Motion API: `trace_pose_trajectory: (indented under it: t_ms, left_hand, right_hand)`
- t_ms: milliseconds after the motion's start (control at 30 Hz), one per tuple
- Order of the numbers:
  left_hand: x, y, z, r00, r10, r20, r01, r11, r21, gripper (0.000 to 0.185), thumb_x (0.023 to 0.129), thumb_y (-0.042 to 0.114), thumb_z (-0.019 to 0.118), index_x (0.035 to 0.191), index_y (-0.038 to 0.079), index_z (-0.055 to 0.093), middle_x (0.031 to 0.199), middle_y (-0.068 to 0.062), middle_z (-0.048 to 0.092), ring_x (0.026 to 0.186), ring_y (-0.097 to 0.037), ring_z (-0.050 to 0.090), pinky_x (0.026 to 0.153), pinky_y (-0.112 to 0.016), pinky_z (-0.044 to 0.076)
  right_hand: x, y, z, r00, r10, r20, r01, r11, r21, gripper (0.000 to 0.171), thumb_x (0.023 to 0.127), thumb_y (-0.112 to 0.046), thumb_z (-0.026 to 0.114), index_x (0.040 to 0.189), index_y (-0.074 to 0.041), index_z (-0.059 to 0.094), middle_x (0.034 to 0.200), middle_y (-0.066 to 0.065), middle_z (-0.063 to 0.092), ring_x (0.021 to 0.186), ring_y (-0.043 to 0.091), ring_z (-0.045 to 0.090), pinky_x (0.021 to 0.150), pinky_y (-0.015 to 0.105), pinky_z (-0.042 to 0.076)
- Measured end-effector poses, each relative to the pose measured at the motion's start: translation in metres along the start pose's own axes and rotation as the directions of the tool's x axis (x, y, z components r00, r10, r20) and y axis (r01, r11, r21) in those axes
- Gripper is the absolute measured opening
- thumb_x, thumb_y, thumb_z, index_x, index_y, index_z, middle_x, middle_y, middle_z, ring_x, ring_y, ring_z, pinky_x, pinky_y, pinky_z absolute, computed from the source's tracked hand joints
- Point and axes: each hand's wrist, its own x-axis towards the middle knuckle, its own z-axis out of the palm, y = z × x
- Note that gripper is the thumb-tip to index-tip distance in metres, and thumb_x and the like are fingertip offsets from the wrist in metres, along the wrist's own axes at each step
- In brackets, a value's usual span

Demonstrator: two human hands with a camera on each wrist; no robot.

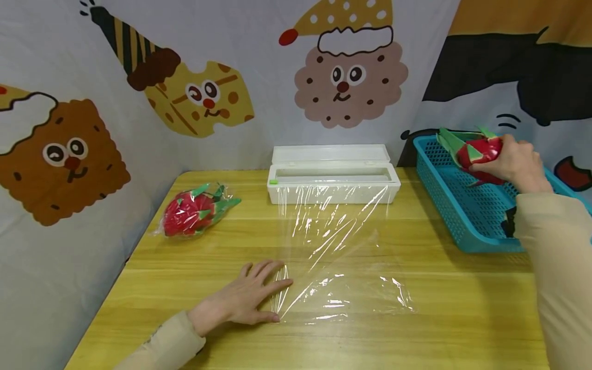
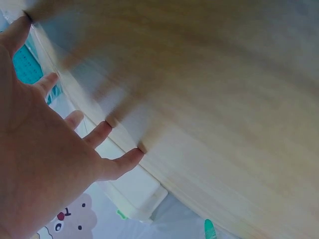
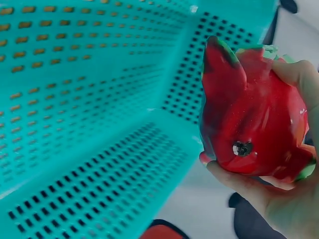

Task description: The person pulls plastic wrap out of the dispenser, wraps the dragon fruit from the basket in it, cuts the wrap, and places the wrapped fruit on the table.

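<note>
My right hand point(image 1: 523, 163) grips a red dragon fruit point(image 1: 482, 152) with green-tipped scales, over the blue basket point(image 1: 462, 234). In the right wrist view, the thumb and fingers curl round the dragon fruit point(image 3: 266, 119), and its dark stem end faces the camera. Spread flat, my left hand point(image 1: 240, 298) presses the left edge of a sheet of cling film point(image 1: 337, 262) to the table. That film runs out across the wood from a white cling film dispenser point(image 1: 333, 194), whose lid stands raised. The left wrist view shows the left fingertips point(image 2: 133, 155) on the tabletop.
Another dragon fruit point(image 1: 189, 211), wrapped in clear film, lies on the wooden table point(image 1: 185, 272) at the left. A small black thing point(image 1: 509, 222) shows in the basket near the right sleeve. Behind the table hangs a cloth point(image 1: 268, 103) printed with cartoon biscuits and cheese.
</note>
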Motion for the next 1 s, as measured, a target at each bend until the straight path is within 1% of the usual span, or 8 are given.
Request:
trace_pose_trajectory:
  t_ms: [100,200,400,533,667,767,867,1000]
  left_hand:
    - [0.0,0.001,-0.001,1.0,-0.003,0.005,0.003,1.0,-0.004,0.072,0.085,0.061,0.056,0.146,0.029,0.035,0.155,-0.011,0.022,0.141,-0.037,0.024,0.106,-0.066,0.028]
    - [0.0,0.002,-0.002,1.0,-0.005,0.008,0.005,1.0,-0.012,0.072,0.085,0.06,0.057,0.146,0.029,0.035,0.155,-0.011,0.022,0.141,-0.037,0.024,0.106,-0.066,0.028]
    - [0.0,0.002,-0.002,1.0,-0.004,0.003,0.004,1.0,-0.01,0.072,0.085,0.06,0.057,0.146,0.029,0.036,0.155,-0.012,0.022,0.14,-0.037,0.025,0.106,-0.066,0.029]
    - [-0.001,0.003,-0.002,1.0,-0.007,0.003,0.007,1.0,-0.006,0.072,0.085,0.06,0.057,0.146,0.029,0.035,0.155,-0.011,0.022,0.14,-0.036,0.025,0.106,-0.066,0.029]
    - [-0.001,0.003,-0.002,1.0,-0.009,0.002,0.009,1.0,-0.009,0.072,0.085,0.06,0.057,0.146,0.029,0.036,0.155,-0.011,0.022,0.14,-0.036,0.025,0.106,-0.066,0.029]
    - [-0.001,0.003,-0.002,1.0,-0.008,0.0,0.008,1.0,-0.012,0.072,0.085,0.06,0.057,0.146,0.029,0.036,0.155,-0.012,0.022,0.14,-0.036,0.025,0.106,-0.066,0.029]
    - [-0.001,0.003,-0.002,1.0,-0.006,-0.002,0.006,1.0,-0.009,0.072,0.085,0.06,0.057,0.146,0.028,0.036,0.155,-0.012,0.023,0.14,-0.036,0.025,0.106,-0.066,0.029]
    - [-0.001,0.002,-0.001,1.0,0.0,-0.009,0.0,1.0,-0.002,0.072,0.085,0.06,0.057,0.146,0.028,0.037,0.155,-0.012,0.023,0.14,-0.036,0.026,0.105,-0.067,0.03]
  right_hand:
    - [-0.003,-0.008,-0.009,1.0,-0.025,-0.018,0.025,1.0,0.0,0.086,0.086,-0.036,0.065,0.144,0.007,0.018,0.127,0.042,0.03,0.109,0.057,0.031,0.074,0.068,0.045]
    - [-0.009,-0.019,-0.015,0.998,-0.055,-0.04,0.055,0.998,-0.009,0.084,0.086,-0.032,0.066,0.143,0.007,0.019,0.127,0.041,0.031,0.109,0.057,0.033,0.076,0.068,0.045]
    - [-0.028,-0.047,-0.026,0.987,-0.133,-0.084,0.131,0.991,-0.036,0.082,0.083,-0.029,0.069,0.142,0.006,0.024,0.128,0.04,0.033,0.108,0.056,0.035,0.075,0.07,0.045]
    - [-0.043,-0.068,-0.029,0.98,-0.176,-0.093,0.173,0.984,-0.045,0.085,0.079,-0.025,0.073,0.142,0.004,0.025,0.13,0.039,0.034,0.11,0.055,0.035,0.076,0.07,0.045]
    - [-0.058,-0.09,-0.025,0.968,-0.235,-0.091,0.233,0.972,-0.026,0.088,0.075,-0.019,0.078,0.143,0.002,0.026,0.13,0.038,0.035,0.11,0.054,0.036,0.076,0.07,0.046]
    - [-0.071,-0.105,-0.018,0.951,-0.294,-0.095,0.294,0.956,-0.02,0.09,0.071,-0.016,0.081,0.142,0.002,0.029,0.13,0.037,0.037,0.108,0.053,0.039,0.075,0.068,0.048]
    - [-0.084,-0.118,-0.011,0.927,-0.36,-0.106,0.359,0.933,-0.033,0.089,0.067,-0.018,0.084,0.139,0.001,0.035,0.129,0.035,0.04,0.104,0.051,0.044,0.073,0.066,0.05]
    - [-0.098,-0.132,0.001,0.888,-0.446,-0.114,0.441,0.895,-0.065,0.086,0.064,-0.022,0.086,0.135,-0.001,0.041,0.129,0.032,0.044,0.097,0.05,0.052,0.07,0.061,0.054]
